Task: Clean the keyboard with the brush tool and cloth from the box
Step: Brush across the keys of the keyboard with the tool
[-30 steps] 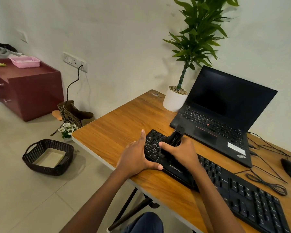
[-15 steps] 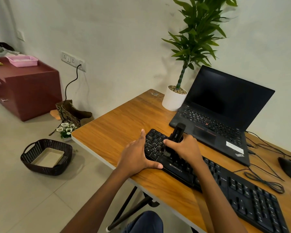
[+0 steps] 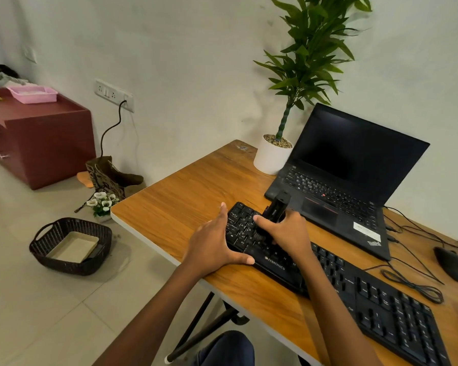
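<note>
On wood desk (image 3: pixel 183 196) by white wall (image 3: pixel 196 62), L hand (image 3: pixel 212 244) rests flat against keyboard (image 3: pixel 381 313), R hand (image 3: pixel 286 233) grips brush tool (image 3: pixel 276 208).

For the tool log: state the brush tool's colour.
Black. The brush tool in the right hand shows best in the head view.

Both forearms bare, reaching in from low in my view and converging. I read the left hand (image 3: pixel 212 244) as spread, fingers straight, thumb splayed right, braced on the keyboard (image 3: pixel 381 313) corner. Right hand (image 3: pixel 288 233) curled round the brush tool (image 3: pixel 276 210), thumb pointing left.
</note>
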`<state>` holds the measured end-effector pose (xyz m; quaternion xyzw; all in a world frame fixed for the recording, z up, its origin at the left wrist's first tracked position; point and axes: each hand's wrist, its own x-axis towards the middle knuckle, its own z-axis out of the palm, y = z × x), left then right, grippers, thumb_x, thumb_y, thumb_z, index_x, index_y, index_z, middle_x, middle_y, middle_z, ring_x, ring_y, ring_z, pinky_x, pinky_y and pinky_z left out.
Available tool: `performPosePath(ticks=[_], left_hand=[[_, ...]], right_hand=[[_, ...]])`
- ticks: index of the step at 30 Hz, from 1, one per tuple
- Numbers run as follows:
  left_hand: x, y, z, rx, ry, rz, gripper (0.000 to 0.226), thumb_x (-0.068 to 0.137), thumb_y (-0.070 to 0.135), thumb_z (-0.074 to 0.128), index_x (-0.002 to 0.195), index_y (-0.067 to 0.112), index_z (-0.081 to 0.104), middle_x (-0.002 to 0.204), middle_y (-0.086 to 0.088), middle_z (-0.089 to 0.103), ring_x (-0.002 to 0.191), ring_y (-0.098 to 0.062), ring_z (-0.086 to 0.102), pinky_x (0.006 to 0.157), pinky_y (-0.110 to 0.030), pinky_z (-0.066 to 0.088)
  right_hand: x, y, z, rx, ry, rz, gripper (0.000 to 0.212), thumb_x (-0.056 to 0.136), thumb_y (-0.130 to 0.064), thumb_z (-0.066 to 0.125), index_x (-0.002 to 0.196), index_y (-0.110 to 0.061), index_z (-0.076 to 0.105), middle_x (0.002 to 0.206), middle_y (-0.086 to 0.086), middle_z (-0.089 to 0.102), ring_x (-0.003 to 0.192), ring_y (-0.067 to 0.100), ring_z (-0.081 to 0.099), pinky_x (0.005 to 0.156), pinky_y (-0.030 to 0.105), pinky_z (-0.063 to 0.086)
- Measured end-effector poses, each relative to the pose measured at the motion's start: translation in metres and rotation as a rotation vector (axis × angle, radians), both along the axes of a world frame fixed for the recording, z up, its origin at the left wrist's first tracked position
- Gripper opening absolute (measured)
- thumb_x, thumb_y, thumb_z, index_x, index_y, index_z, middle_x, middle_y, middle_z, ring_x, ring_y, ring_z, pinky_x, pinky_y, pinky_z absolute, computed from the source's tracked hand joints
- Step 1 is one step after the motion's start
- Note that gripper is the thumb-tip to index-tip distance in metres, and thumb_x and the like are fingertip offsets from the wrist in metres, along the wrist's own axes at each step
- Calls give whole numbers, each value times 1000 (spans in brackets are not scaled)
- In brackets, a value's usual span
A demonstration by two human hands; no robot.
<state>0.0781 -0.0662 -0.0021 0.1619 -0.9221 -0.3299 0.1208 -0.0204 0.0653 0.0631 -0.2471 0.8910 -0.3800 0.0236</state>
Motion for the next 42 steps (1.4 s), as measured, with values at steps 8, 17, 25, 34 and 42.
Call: performPosePath(ticks=[8,17,25,34,42], left_hand=[[-1,-1,-1,10,1,-7,141,48,80,66,149,19,-12,154,3,25,138,-20,28,111,-39,25],[-1,-1,-2,0,-5,-3,142,48,80,66,148,19,-13,155,3,23,139,-20,27,111,-40,25],[1,0,2,-1,5,-10,140,50,77,68,149,17,-12,155,3,22,140,-19,25,112,-38,23],[2,2,4,-5,4,-9,138,53,76,68,149,16,-11,155,2,23,139,-19,26,111,-38,23],[2,2,4,-15,-3,-11,138,53,76,68,149,16,-12,155,0,22,140,-20,25,111,-38,23]], right_hand=[[-12,8,9,43,-46,5,27,75,-36,74,69,-17,56,61,1,67,40,9,56,43,20,46],[-13,6,8,46,-185,133,27,76,-32,74,77,-7,66,68,8,72,40,12,56,39,20,42],[-8,-4,3,-46,-184,86,28,76,-29,75,83,-5,64,66,6,70,41,12,58,39,21,46],[-18,-10,9,-23,-160,76,25,77,-28,75,82,-10,59,68,5,69,44,12,60,46,25,54],[-18,0,19,140,-279,245,19,76,-27,72,69,-11,66,61,7,68,42,14,54,40,20,37]])
